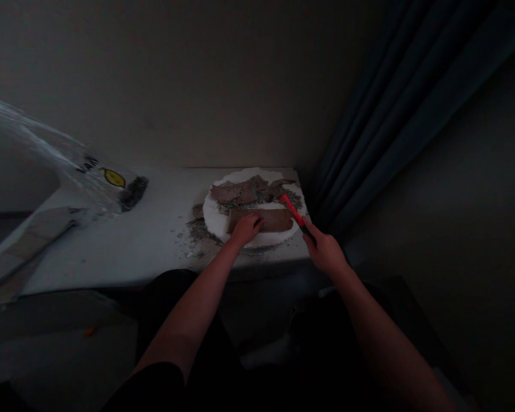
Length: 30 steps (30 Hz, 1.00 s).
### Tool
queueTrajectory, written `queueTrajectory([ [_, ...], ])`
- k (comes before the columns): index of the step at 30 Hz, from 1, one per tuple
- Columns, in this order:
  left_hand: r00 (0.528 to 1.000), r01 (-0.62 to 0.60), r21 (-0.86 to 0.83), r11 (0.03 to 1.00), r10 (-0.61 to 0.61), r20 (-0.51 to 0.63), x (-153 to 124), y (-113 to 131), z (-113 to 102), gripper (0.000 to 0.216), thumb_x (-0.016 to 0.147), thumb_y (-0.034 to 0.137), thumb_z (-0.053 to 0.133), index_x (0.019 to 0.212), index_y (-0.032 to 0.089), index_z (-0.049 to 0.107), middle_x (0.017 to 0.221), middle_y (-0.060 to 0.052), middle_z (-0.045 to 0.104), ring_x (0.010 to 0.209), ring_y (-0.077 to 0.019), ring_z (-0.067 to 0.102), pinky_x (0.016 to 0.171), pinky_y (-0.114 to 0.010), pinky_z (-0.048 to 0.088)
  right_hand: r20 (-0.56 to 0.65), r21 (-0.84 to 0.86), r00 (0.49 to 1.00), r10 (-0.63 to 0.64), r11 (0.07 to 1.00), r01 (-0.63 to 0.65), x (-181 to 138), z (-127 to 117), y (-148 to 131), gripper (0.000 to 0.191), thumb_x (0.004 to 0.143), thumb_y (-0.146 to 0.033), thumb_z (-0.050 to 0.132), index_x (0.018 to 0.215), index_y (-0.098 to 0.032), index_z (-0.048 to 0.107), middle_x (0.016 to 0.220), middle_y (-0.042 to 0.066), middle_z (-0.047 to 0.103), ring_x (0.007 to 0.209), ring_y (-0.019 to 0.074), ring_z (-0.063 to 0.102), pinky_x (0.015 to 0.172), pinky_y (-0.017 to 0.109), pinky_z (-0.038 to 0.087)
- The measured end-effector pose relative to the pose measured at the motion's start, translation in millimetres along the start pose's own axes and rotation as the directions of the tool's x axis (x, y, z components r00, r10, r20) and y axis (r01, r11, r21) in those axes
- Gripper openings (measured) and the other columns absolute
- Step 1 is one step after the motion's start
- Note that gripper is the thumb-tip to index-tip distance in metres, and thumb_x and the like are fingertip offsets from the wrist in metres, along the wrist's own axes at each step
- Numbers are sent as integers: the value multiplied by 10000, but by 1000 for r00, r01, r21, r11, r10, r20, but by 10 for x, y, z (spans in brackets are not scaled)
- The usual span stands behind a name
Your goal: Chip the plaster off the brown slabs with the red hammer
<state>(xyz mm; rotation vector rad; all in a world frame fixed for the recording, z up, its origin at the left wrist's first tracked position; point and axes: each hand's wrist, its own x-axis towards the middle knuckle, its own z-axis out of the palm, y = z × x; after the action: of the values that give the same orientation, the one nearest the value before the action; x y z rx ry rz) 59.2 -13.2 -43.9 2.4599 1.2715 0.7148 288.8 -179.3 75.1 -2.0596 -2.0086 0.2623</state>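
My right hand (326, 250) is closed around the red and black handle of a claw hammer (292, 209). Its head lies over grey rubble at the back right of a white round board (214, 222) with an uneven edge. My left hand (248, 228) rests with bent fingers on a brown rectangular slab (277, 220) at the board's front. A small dark spot shows by those fingertips; I cannot tell what it is. Behind the slab, a rough broken brown piece (236, 192) lies among grey crumbs.
Grey crumbs (199, 232) are scattered on the white table (154, 229) left of the board. A clear plastic bag (90, 171) with a yellow print and dark contents stands farther left. Dark curtains (395, 97) hang at the right, beside a wall behind the table.
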Motion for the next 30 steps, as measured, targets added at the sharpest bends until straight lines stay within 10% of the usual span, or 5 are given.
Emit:
queueTrajectory([
  [30, 997, 79, -111, 991, -78, 10, -18, 11, 32, 313, 946, 415, 531, 863, 163, 696, 835, -82, 712, 748, -192, 629, 735, -299, 472, 138, -228, 990, 22, 974, 10, -149, -128, -155, 614, 1054, -358, 355, 1630, -356, 142, 1056, 88, 754, 835, 269, 727, 751, 359, 530],
])
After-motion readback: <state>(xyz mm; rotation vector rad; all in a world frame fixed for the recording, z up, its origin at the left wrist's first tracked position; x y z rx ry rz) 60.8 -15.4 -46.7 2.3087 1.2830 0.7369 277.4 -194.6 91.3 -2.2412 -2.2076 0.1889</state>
